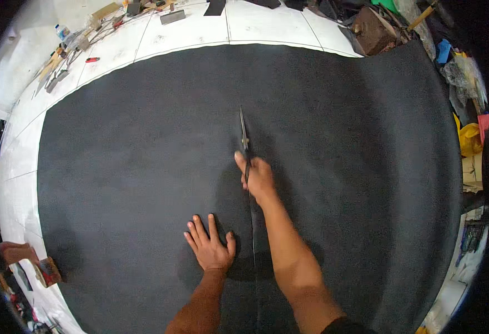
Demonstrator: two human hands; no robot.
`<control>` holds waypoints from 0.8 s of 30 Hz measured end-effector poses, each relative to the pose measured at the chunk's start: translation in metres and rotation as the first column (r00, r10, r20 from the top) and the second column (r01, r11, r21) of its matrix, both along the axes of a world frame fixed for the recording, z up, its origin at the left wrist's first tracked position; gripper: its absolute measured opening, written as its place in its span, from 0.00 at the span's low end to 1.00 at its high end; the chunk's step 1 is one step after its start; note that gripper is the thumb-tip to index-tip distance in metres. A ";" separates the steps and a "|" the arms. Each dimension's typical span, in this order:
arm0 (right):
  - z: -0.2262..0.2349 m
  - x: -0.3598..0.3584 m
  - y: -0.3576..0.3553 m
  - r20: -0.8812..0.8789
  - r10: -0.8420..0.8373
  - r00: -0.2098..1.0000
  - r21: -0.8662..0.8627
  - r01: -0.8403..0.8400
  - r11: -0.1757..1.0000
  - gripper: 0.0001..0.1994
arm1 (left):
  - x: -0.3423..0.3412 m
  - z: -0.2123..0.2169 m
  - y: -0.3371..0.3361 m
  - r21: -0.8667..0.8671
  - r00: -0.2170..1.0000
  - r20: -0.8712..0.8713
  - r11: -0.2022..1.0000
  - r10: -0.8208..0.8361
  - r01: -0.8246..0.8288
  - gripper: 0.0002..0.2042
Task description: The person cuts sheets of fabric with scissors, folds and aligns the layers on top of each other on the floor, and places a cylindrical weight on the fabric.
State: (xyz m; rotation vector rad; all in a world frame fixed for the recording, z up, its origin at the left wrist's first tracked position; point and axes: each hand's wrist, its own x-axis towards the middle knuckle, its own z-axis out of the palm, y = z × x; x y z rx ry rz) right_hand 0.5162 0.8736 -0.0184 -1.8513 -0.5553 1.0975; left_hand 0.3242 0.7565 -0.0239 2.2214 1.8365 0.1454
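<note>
A large dark grey sheet of material (133, 167) spreads over most of the floor in front of me. My right hand (257, 177) is closed round the handles of a pair of scissors (243, 131), whose blades point away from me at the middle of the sheet. The blades look nearly together. From the scissors a thin slit (253, 239) runs back toward me between my forearms. Left of this slit, my left hand (213, 249) lies flat on the sheet with its fingers spread, holding nothing.
White floor tiles (189, 36) border the sheet at the far side and left. A small red tool (92, 59), a grey block (172, 16) and a water bottle (61, 31) lie beyond it. Piled bags and scraps (375, 30) press against the far right corner. A reddish-brown object (47, 271) touches the left edge.
</note>
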 end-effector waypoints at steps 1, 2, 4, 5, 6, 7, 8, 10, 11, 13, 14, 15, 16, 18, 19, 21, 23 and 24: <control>0.003 0.008 0.020 0.007 0.049 0.999 -0.006 -0.049 0.999 0.28 | 0.001 -0.001 0.000 -0.019 1.000 -0.009 1.000 0.002 -0.002 0.34; 0.004 0.013 0.036 0.011 0.099 0.995 -0.013 -0.099 0.995 0.31 | -0.001 -0.001 0.000 -0.039 1.000 -0.021 0.999 0.005 -0.006 0.34; -0.008 0.021 0.054 0.068 0.069 0.995 -0.008 -0.069 0.998 0.31 | 0.000 -0.002 0.000 -0.038 1.000 -0.024 0.999 -0.003 0.002 0.34; -0.007 0.019 0.063 0.117 0.051 0.992 0.009 -0.053 0.999 0.31 | -0.002 -0.002 0.001 -0.026 0.999 -0.036 1.000 0.003 -0.004 0.33; -0.006 0.018 0.064 0.113 0.056 0.992 0.009 -0.057 0.998 0.31 | -0.002 -0.001 0.002 -0.027 0.999 -0.039 1.000 0.008 -0.009 0.33; -0.005 0.017 0.061 0.042 0.037 0.998 0.016 -0.038 0.999 0.28 | -0.002 0.000 0.002 -0.046 0.999 -0.034 0.999 0.007 -0.008 0.34; -0.001 0.017 0.061 -0.027 0.016 0.999 0.023 -0.016 1.000 0.26 | -0.002 0.000 0.003 -0.064 1.000 -0.025 0.998 0.004 -0.006 0.34; -0.004 0.016 0.069 -0.045 0.015 0.999 0.019 -0.014 1.000 0.26 | -0.006 -0.002 0.002 -0.051 1.000 -0.026 0.999 -0.003 0.001 0.34; -0.004 0.017 0.072 -0.059 0.006 0.998 0.012 -0.005 1.000 0.27 | -0.006 -0.002 0.002 -0.041 1.000 -0.023 0.999 -0.017 0.016 0.34; -0.003 0.028 0.091 -0.019 0.012 1.000 0.013 -0.012 1.000 0.27 | -0.005 0.000 0.000 -0.070 1.000 -0.025 0.998 -0.009 0.007 0.34; -0.002 0.033 0.105 0.015 0.018 1.000 0.016 -0.018 1.000 0.27 | -0.005 -0.001 0.001 -0.096 0.999 -0.032 0.995 -0.001 -0.002 0.34; 0.000 0.038 0.120 -0.008 0.012 1.000 0.055 -0.011 0.998 0.28 | -0.005 -0.003 0.001 -0.092 1.000 -0.031 0.996 -0.002 -0.001 0.34; 0.002 0.043 0.137 -0.008 0.011 1.000 0.059 -0.010 0.998 0.28 | -0.006 -0.005 0.001 -0.085 1.000 -0.029 0.996 -0.006 0.004 0.34; 0.000 0.054 0.166 -0.007 0.037 0.999 0.081 -0.036 0.996 0.27 | -0.007 -0.008 0.000 -0.086 0.999 -0.029 0.996 -0.012 0.009 0.34; -0.001 0.061 0.178 -0.006 0.035 0.999 0.078 -0.034 0.996 0.27 | -0.006 -0.008 0.000 -0.088 0.999 -0.029 0.996 -0.016 0.014 0.35; -0.005 0.072 0.202 0.063 0.069 0.996 0.064 -0.073 0.995 0.30 | -0.008 -0.009 0.000 -0.088 0.999 -0.035 0.996 -0.013 0.009 0.35; -0.008 0.079 0.220 0.025 0.070 0.997 0.086 -0.072 0.994 0.30 | -0.010 -0.009 0.000 -0.086 0.998 -0.048 0.996 -0.028 0.024 0.34; -0.009 0.080 0.228 -0.015 0.069 0.998 0.108 -0.067 0.992 0.30 | -0.010 -0.007 0.001 -0.083 0.998 -0.052 0.996 -0.022 0.018 0.34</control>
